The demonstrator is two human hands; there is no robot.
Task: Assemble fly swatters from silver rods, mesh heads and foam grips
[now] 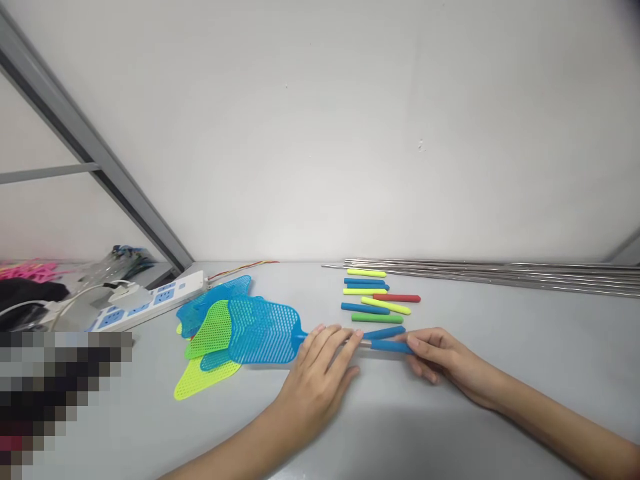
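Note:
A fly swatter with a blue mesh head (265, 332) lies across the middle of the view, its neck and thin metal rod running under my left hand (320, 370). My left hand is closed over the rod from above, palm down. At the rod's right end is a blue handle sleeve (387, 346), pinched at its outer end between the thumb and fingers of my right hand (434, 353). Another blue handle sleeve (384, 333) lies just behind it. Under the held swatter's head are more mesh heads, including a yellow-green one (207, 381) and a blue one (240, 285).
Several loose sleeves lie behind my hands, among them a green one (377, 319) and a red one (400, 298). A bundle of metal rods (500, 273) stretches along the wall at right. On the left are a white power strip (155, 303) and a grey frame post (115, 157).

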